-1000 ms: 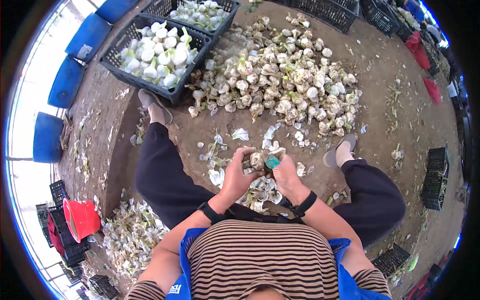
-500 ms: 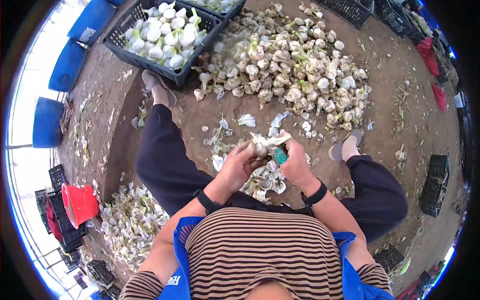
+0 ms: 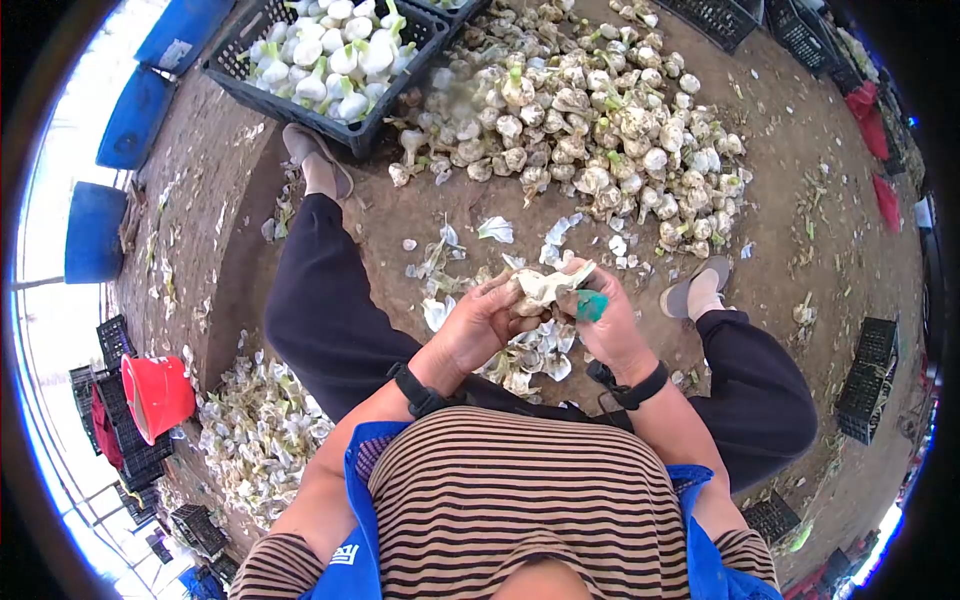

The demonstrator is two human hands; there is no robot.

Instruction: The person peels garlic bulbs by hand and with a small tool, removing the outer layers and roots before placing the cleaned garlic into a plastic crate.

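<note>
Between my two hands is a garlic bulb [image 3: 540, 288] with pale, loose papery skin, held above the ground in front of my lap. My left hand [image 3: 478, 328] is closed round its left side, fingertips pinching it. On the other side my right hand [image 3: 612, 328] is closed on the bulb's skin. A small teal-green thing [image 3: 591, 305] shows at the right hand's fingers; its kind cannot be made out. The lower side of the bulb is hidden by fingers. Below lie white garlic peelings [image 3: 540, 352].
Ahead is a heap of unpeeled garlic bulbs [image 3: 600, 130]. A black crate [image 3: 235, 88] of clean white garlic stands at the front left. Peelings pile up [image 3: 262, 430] by my left leg, near a red bucket [image 3: 165, 395]. Blue barrels [image 3: 95, 232] line the left.
My right hand has shifted slightly right and turned, bringing its fingers over the bulb. The skin that stretched toward that hand is now bunched over the bulb. My left hand still grips it.
</note>
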